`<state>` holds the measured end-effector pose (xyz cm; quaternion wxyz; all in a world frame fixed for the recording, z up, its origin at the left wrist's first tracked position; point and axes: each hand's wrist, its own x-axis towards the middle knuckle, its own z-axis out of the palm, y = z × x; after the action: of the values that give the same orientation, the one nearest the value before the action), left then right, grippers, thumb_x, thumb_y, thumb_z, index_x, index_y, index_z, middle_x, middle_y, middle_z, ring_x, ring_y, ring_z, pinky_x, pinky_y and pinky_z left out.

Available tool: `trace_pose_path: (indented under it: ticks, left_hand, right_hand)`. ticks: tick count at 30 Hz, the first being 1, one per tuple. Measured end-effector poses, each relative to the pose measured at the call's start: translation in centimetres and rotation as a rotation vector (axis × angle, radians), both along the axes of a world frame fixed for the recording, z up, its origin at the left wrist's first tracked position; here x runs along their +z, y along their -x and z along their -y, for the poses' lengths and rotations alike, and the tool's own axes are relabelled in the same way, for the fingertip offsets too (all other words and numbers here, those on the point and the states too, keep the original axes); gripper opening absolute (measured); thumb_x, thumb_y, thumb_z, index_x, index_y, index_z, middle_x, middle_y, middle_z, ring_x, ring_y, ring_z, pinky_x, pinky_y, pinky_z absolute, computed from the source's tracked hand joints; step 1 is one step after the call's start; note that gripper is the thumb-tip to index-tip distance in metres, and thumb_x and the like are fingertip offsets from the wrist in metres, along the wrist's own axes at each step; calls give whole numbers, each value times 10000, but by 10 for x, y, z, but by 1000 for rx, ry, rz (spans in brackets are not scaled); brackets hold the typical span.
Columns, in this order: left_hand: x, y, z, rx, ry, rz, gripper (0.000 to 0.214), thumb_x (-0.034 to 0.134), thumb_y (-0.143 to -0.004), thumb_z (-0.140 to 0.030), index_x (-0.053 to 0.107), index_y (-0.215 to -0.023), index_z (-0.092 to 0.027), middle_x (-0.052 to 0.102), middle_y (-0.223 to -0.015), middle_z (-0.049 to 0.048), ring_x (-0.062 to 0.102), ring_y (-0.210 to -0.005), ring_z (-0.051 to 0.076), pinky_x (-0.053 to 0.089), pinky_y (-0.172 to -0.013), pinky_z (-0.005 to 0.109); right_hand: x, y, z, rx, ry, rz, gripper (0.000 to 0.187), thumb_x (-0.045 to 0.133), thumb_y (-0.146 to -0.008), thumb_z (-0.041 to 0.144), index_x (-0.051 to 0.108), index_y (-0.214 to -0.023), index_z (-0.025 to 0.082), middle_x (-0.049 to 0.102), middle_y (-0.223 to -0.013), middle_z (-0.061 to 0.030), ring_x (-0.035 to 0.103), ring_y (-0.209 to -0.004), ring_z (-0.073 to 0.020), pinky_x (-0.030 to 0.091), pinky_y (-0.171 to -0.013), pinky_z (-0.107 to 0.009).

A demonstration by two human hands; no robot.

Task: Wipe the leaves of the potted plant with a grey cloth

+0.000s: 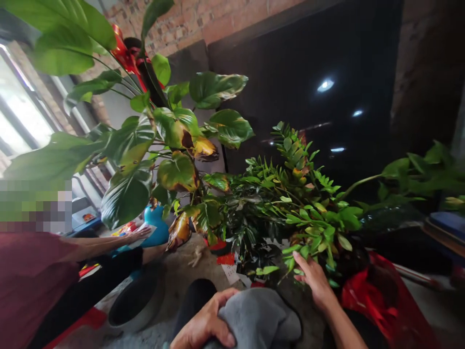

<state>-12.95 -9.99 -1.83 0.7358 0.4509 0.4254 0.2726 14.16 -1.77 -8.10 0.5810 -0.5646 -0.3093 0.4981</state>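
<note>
A grey cloth [254,315] is bunched over my lap, and my left hand [209,320] is closed on its left side. To the right, my right hand [313,277] reaches up to the low leaves of a bushy green potted plant [327,228]. Its thumb and fingers are apart at the leaf edges; no leaf is plainly gripped. Some leaves of this plant are yellowed. A taller plant with broad leaves [127,140], several browned at the edges, rises on the left around a dark pole.
At the left sits another person in a maroon shirt [39,281], a hand [140,233] near a blue gourd-shaped object [156,225]. A grey bucket [136,303] stands on the floor. Red wrapping [388,300] lies at right. Behind is a dark glossy panel [290,87].
</note>
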Motion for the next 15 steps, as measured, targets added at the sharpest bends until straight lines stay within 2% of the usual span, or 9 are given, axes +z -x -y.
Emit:
trace_pose_path:
  ticks: [4, 6, 8, 11, 13, 15]
  left_hand:
    - [-31, -1, -3, -48, -115, -262, 538, 753, -400, -130, 670, -924, -215, 628, -877, -33, 530, -918, 219, 385, -793, 269]
    - [-48, -10, -9, -11, -180, -352, 518, 753, -390, -133, 665, -892, -220, 610, -877, -35, 522, -943, 226, 389, -807, 275]
    - [-58, -22, -17, 70, -173, -370, 486, 728, -396, -117, 646, -868, -204, 599, -802, -34, 538, -864, 214, 410, -738, 277]
    - [-58, -38, -31, 223, -119, -321, 435, 667, -414, -77, 607, -832, -180, 569, -652, -50, 529, -695, 181, 408, -610, 269]
    - [-56, -46, -38, 302, -106, -304, 415, 646, -389, -41, 592, -778, -177, 558, -594, -60, 516, -649, 172, 400, -576, 264]
    - [-59, -54, -41, 358, -59, -265, 402, 631, -365, -12, 577, -726, -181, 555, -553, -67, 516, -624, 169, 395, -560, 262]
  right_hand:
    - [1, 23, 12, 32, -166, -31, 662, 651, -579, 648, 605, -1084, 222, 660, -1034, -95, 588, -1034, -299, 489, -797, -411]
    - [-5, 33, 28, 10, -203, -40, 780, 644, -603, 648, 510, -1237, 214, 622, -1142, -125, 564, -1096, -295, 437, -893, -417]
    - [-15, 36, 48, -11, -191, -52, 885, 652, -587, 664, 444, -1302, 187, 582, -1217, -171, 560, -1113, -302, 422, -916, -408]
    - [-32, 28, 81, 21, -72, -14, 806, 665, -552, 686, 562, -1174, 182, 610, -1190, -179, 555, -1120, -325, 439, -901, -399]
    - [-41, 21, 99, 109, 71, 27, 707, 704, -497, 683, 652, -1008, 196, 648, -1141, -151, 537, -1142, -341, 447, -895, -392]
    - [-48, 20, 113, 187, 238, 35, 692, 732, -440, 684, 680, -941, 208, 657, -1134, -132, 529, -1147, -353, 470, -856, -395]
